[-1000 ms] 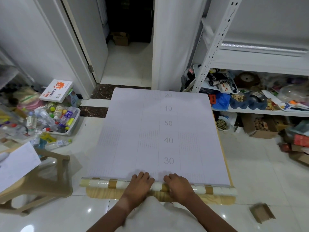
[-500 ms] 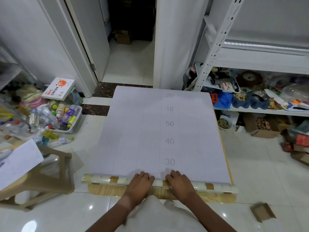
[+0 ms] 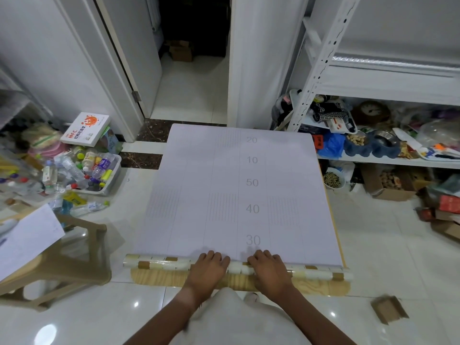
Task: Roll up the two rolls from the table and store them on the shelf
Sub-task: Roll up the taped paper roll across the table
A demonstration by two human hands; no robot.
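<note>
Pale lilac sheet (image 3: 224, 195) lies flat across the wooden table (image 3: 159, 278), printed numbers running up its middle away from the person. At the table's near edge the sheet curls into a glossy cream-and-tan tiled roll (image 3: 159, 262), and both hands are on it. Left hand (image 3: 207, 268) and right hand (image 3: 270, 268) sit side by side near the roll's middle, palms down, fingers bent over its top and pressing it, tips touching the flat sheet. Just right of the table stands the white metal shelf (image 3: 388, 161), its lower level crowded with clutter. A second roll can't be made out.
</note>
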